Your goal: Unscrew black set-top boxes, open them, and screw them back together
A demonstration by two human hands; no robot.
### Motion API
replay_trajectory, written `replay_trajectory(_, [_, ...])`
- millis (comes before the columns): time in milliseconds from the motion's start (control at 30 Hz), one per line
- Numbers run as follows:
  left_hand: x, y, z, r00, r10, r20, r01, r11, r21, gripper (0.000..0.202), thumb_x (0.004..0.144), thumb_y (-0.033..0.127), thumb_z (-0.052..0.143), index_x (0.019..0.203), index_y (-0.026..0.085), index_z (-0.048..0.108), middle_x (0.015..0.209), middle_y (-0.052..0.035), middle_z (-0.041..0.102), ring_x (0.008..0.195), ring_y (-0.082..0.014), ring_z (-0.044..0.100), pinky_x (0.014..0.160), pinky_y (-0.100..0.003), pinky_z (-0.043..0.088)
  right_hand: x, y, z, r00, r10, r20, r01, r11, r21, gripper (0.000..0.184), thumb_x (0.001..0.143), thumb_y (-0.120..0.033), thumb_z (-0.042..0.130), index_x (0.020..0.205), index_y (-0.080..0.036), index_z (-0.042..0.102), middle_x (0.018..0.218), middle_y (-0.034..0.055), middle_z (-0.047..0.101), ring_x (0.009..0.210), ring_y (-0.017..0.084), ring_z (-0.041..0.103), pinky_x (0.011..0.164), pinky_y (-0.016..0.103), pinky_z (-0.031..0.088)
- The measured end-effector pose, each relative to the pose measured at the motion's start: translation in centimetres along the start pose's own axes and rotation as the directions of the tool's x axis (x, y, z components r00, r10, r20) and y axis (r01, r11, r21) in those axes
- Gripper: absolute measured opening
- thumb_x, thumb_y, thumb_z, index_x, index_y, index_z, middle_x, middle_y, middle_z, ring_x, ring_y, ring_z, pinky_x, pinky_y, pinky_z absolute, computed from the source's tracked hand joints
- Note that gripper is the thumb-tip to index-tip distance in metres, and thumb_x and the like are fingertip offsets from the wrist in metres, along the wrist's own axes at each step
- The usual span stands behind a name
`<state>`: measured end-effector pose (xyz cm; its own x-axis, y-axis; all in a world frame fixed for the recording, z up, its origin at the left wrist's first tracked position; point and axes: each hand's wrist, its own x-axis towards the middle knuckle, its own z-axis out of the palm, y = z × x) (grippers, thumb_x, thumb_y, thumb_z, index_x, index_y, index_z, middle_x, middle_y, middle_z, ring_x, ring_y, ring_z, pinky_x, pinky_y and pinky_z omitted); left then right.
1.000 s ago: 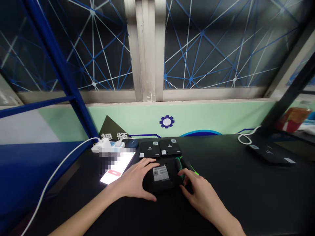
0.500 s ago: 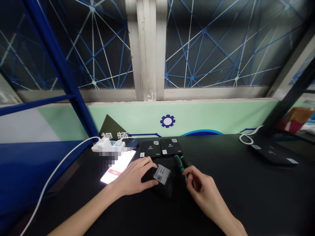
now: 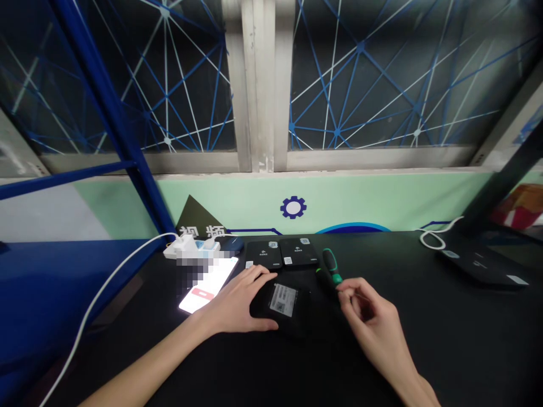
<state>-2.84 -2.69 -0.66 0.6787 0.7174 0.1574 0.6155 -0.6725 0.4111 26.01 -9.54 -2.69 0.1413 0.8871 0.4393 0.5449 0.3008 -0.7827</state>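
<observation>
My left hand [image 3: 237, 302] rests on the left side of a flat black box [image 3: 297, 310] with a white label [image 3: 283, 299], fingers curled round its edge and thumb along its front. My right hand [image 3: 373, 316] hovers just right of the box, fingers curled inward in a loose pinch; I cannot make out anything in them. A green-and-black screwdriver [image 3: 330, 265] lies on the black table [image 3: 424, 339] just beyond my right fingertips.
Two more flat black boxes [image 3: 282, 253] lie side by side behind the held one. A lit phone [image 3: 207, 285] lies left of my hand, a white power strip [image 3: 190, 249] with a white cable [image 3: 97, 305] behind it. Another black device [image 3: 483, 265] sits far right.
The black box has turned and shifted slightly right under my left hand. My right hand lifted off the screwdriver area and drew back to the right; the screwdriver now lies free.
</observation>
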Motion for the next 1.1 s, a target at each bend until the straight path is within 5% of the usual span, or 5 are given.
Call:
replay_trajectory(200, [0.1, 0.0, 0.1, 0.999, -0.013, 0.036, 0.014, 1.000, -0.004, 0.093, 0.075, 0.071, 0.067, 0.152, 0.032, 0.032, 0.152, -0.0085, 0.038, 0.135, -0.0352, 0.041, 0.107, -0.051, 0.041, -0.2, 0.0, 0.1, 1.000, 0.017, -0.021, -0.015, 0.998, 0.053, 0.015, 0.093, -0.036, 0.058, 0.095, -0.021, 0.059, 0.061, -0.0067, 0.028, 0.054, 0.012, 0.027, 0.051, 0.025, 0.026])
replay_trajectory(467, [-0.2, -0.2, -0.2, 0.996, -0.051, 0.076, 0.052, 0.999, -0.013, 0.112, 0.061, 0.075, 0.074, 0.153, 0.031, 0.029, 0.152, -0.0090, 0.039, 0.134, -0.0375, 0.042, 0.106, -0.052, 0.043, 0.3, -1.1, -0.6, 0.973, 0.229, 0.013, -0.210, 0.872, 0.442, 0.031, 0.083, -0.047, 0.070, 0.087, -0.022, 0.053, 0.066, -0.0055, 0.039, 0.048, 0.008, 0.022, 0.043, 0.022, 0.015])
replay_trajectory(600, [-0.4, -0.6, -0.2, 0.989, -0.081, 0.121, 0.083, 0.997, -0.011, 0.114, 0.062, 0.075, 0.073, 0.155, 0.030, 0.026, 0.155, -0.0101, 0.036, 0.139, -0.0394, 0.036, 0.110, -0.055, 0.037, 0.6, -1.1, -1.0, 0.970, 0.239, 0.040, -0.229, 0.850, 0.475, 0.029, 0.082, -0.044, 0.072, 0.085, -0.022, 0.054, 0.066, -0.0053, 0.040, 0.048, 0.007, 0.024, 0.042, 0.020, 0.015])
replay_trajectory(900, [0.0, -0.7, 0.1, 0.997, -0.046, 0.060, 0.051, 0.995, -0.088, 0.114, 0.051, 0.072, 0.082, 0.147, 0.028, 0.038, 0.141, -0.0101, 0.046, 0.125, -0.0354, 0.050, 0.102, -0.047, 0.046, 0.1, -0.7, -0.9, 0.965, 0.256, 0.057, -0.247, 0.816, 0.523, 0.028, 0.082, -0.042, 0.074, 0.086, -0.021, 0.055, 0.070, -0.0041, 0.047, 0.048, 0.006, 0.021, 0.042, 0.019, 0.014])
replay_trajectory(1100, [-0.1, -0.3, -0.3, 0.998, -0.048, 0.039, 0.053, 0.991, -0.123, 0.106, 0.048, 0.073, 0.083, 0.135, 0.027, 0.044, 0.132, -0.0098, 0.051, 0.119, -0.0348, 0.053, 0.097, -0.048, 0.048, 0.2, -1.4, -0.6, 0.962, 0.271, -0.011, -0.212, 0.778, 0.592, 0.054, 0.078, -0.039, 0.079, 0.125, -0.025, 0.057, 0.079, -0.0005, 0.055, 0.050, 0.007, 0.035, 0.037, 0.017, 0.025])
